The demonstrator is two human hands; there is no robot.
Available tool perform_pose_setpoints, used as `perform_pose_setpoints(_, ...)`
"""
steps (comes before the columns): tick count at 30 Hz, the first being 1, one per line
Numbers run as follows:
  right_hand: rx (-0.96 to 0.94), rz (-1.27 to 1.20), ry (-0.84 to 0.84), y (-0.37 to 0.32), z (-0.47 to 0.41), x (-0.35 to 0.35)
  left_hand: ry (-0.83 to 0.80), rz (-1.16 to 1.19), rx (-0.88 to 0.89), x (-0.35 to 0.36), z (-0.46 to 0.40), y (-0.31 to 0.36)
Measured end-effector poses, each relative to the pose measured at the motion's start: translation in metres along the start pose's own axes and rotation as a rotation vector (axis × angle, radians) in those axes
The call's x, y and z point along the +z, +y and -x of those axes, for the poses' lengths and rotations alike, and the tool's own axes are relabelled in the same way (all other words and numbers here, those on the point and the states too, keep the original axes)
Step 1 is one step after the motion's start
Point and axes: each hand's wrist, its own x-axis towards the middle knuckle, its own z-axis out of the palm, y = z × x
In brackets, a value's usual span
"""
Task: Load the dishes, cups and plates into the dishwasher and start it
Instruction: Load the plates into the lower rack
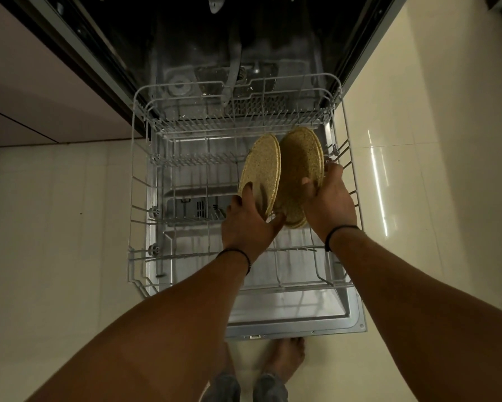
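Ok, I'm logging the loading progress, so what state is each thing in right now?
Dishwasher door: open, folded down flat.
Lower rack: pulled out over the door, no dishes set in it yet.
Left plates: held on edge by left hand.
Right plates: held on edge by right hand.

Single view, head-worn, wide-angle. Position: above the open dishwasher door (296,314), at standing height. Direction: forward and steeply down, the person's own feet (284,355) showing at the bottom edge. Range: close; both forearms enter from the lower corners and reach mid-frame over the pulled-out lower rack (139,198). Upper frame looks into the dark tub (215,53), detail there hard to make out. Straight edges bow toward the margins. No second view.
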Motion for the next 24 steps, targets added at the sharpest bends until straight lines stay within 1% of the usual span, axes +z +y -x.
perform_pose_setpoints(3, 0.000, 0.003, 0.005, 0.005, 0.006, 0.000, -0.007, 0.000, -0.001, -0.007, 0.008, -0.003)
perform_pose_setpoints(7, -0.004, 0.054, 0.083, 0.001, 0.015, -0.008, 0.058, -0.091, 0.036, -0.022, 0.018, -0.003)
perform_pose_setpoints(9, -0.041, 0.132, 0.130, -0.010, 0.023, -0.019, 0.089, -0.143, 0.061, -0.041, 0.022, 0.000)
perform_pose_setpoints(11, -0.143, 0.290, 0.163, -0.017, 0.029, -0.031, 0.076, -0.223, 0.098, -0.060, 0.023, 0.004)
perform_pose_setpoints(12, -0.206, 0.380, 0.147, -0.027, 0.033, -0.042, 0.081, -0.275, 0.141, -0.077, 0.024, 0.008)
perform_pose_setpoints(14, -0.278, 0.530, 0.059, -0.043, 0.042, -0.059, 0.096, -0.401, 0.249, -0.109, 0.026, 0.013)
perform_pose_setpoints(16, -0.323, 0.581, -0.044, -0.064, 0.057, -0.076, 0.099, -0.476, 0.324, -0.148, 0.034, 0.019)
perform_pose_setpoints(20, -0.432, 0.593, -0.126, -0.138, 0.106, -0.118, 0.163, -0.505, 0.314, -0.260, 0.082, 0.038)
perform_pose_setpoints(21, -0.450, 0.596, -0.137, -0.148, 0.113, -0.124, 0.155, -0.503, 0.303, -0.275, 0.092, 0.041)
perform_pose_setpoints(24, -0.529, 0.576, -0.184, -0.215, 0.162, -0.143, 0.201, -0.514, 0.222, -0.354, 0.150, 0.040)
